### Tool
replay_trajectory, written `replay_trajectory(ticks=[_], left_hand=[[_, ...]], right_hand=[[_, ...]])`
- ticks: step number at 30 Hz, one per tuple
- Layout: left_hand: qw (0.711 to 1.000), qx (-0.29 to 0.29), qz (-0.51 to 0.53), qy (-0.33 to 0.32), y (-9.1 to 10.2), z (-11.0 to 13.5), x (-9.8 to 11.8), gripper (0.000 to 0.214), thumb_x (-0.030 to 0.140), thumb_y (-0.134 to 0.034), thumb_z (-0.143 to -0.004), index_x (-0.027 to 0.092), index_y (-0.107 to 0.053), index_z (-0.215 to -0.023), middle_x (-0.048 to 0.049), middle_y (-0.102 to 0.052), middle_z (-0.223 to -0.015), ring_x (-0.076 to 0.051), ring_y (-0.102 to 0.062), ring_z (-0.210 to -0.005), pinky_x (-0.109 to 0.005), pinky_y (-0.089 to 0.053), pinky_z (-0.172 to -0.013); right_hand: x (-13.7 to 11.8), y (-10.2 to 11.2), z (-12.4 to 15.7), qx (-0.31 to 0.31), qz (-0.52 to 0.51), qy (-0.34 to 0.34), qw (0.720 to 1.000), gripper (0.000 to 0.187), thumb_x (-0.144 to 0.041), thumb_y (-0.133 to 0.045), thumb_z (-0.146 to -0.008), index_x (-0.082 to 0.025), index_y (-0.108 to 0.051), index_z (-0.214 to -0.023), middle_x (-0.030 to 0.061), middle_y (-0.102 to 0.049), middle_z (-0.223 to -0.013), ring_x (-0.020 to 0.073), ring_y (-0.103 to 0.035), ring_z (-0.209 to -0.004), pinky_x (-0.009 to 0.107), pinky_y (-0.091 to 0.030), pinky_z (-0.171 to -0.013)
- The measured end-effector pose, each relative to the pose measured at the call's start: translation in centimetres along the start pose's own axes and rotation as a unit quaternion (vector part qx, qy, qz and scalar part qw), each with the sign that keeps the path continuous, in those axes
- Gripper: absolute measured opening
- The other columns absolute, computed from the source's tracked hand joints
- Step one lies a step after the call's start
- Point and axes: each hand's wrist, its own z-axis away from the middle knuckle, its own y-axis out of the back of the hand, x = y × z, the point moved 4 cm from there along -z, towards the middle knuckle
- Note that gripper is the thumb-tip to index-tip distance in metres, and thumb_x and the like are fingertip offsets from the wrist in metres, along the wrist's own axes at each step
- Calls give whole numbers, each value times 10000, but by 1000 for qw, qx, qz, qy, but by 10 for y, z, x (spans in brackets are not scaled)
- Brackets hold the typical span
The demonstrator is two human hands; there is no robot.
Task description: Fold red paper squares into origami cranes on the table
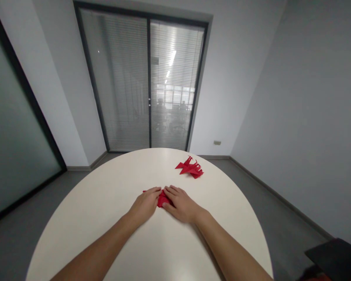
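Observation:
A piece of folded red paper [163,200] lies on the pale round table, partly covered by both hands. My left hand [146,203] grips its left side with fingers closed together, and a thin red tip pokes out beyond that hand. On the other side, my right hand [181,203] holds the paper with the thumb near its front edge and the fingers over its back. How the covered parts are folded cannot be seen. Several red origami cranes [190,168] sit bunched together, farther back and to the right of my hands.
The round white table [84,226] has a curved edge on the far side and at both sides. Beyond it stands a glazed partition with blinds [125,86]. A dark object [336,255], cut off by the frame, is at the lower right beside the table.

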Motion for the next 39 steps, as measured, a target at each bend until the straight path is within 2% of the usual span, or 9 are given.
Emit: replay_trajectory(ticks=[4, 9, 14, 20, 23, 26, 30, 37, 39], left_hand=[[1000, -5, 7, -28, -5, 2, 0, 459, 168, -398, -947, 169, -586, -1366, -110, -537, -1470, -208, -489, -1375, -381, -361, -1172], [997, -45, -60, -28, -10, 3, 1, 500, 269, -317, -1004, 150, -458, -1468, -138, -406, -1558, -258, -336, -1470, -496, -289, -1189], [990, -75, -121, -16, -13, 3, -3, 541, 278, -291, -994, 146, -393, -1509, -139, -315, -1604, -279, -235, -1507, -505, -248, -1192], [979, -10, -177, 97, -2, 1, -15, 574, 291, -350, -966, 66, -394, -1492, -212, -299, -1593, -343, -235, -1499, -546, -235, -1183], [987, 11, -156, 23, 6, 0, -1, 590, 215, -343, -949, 56, -338, -1518, -174, -222, -1629, -281, -155, -1527, -492, -185, -1221], [993, -58, -80, -70, 3, 2, 16, 562, 263, -265, -1003, 122, -296, -1546, -109, -222, -1641, -190, -190, -1521, -385, -228, -1222], [987, -139, -67, -42, -2, 6, 20, 600, 378, -210, -1031, 95, -255, -1558, -130, -217, -1635, -205, -194, -1520, -398, -197, -1230], [985, -156, -63, -21, 5, 8, 19, 622, 392, -277, -1009, 98, -266, -1558, -117, -199, -1639, -221, -169, -1526, -411, -181, -1233], [985, -155, -67, -22, 6, 8, 20, 623, 386, -289, -1005, 101, -268, -1558, -114, -198, -1640, -223, -174, -1525, -410, -182, -1233]], right_hand=[[-8, -5, 3, -42, -2, -36, 998, 762, -581, -386, -986, -128, -234, -1578, 164, -207, -1627, 327, -138, -1522, 546, -119, -1221], [-19, -7, 2, -38, 35, -53, 997, 673, -442, -295, -1023, -52, -229, -1567, 190, -183, -1624, 329, -113, -1525, 557, -67, -1225], [-25, -15, 1, -68, 19, -67, 995, 706, -453, -258, -1021, -27, -151, -1574, 189, -114, -1635, 309, -86, -1530, 534, -87, -1231], [-20, -18, 1, -79, -4, -72, 994, 798, -578, -271, -1001, -52, -121, -1582, 179, -66, -1639, 294, -30, -1534, 533, -16, -1233], [-14, -14, 0, -76, 4, -55, 996, 802, -590, -255, -1000, -60, -109, -1584, 176, -70, -1641, 290, -32, -1535, 531, 18, -1230], [-9, -10, -2, -80, 13, -32, 996, 768, -573, -249, -1003, -115, -77, -1594, 139, -67, -1650, 282, -27, -1537, 538, 37, -1225], [-4, -8, -2, -108, 16, -46, 993, 803, -624, -231, -984, -143, -36, -1596, 104, -33, -1658, 272, 12, -1538, 533, 34, -1227], [2, -2, 12, -181, 44, -179, 966, 1046, -794, -208, -888, -24, -4, -1566, 164, 46, -1639, 319, 56, -1529, 541, 13, -1226], [3, 2, 15, -167, 57, -203, 963, 1084, -805, -220, -877, 17, -30, -1558, 204, 19, -1632, 343, 45, -1527, 546, 19, -1223]])
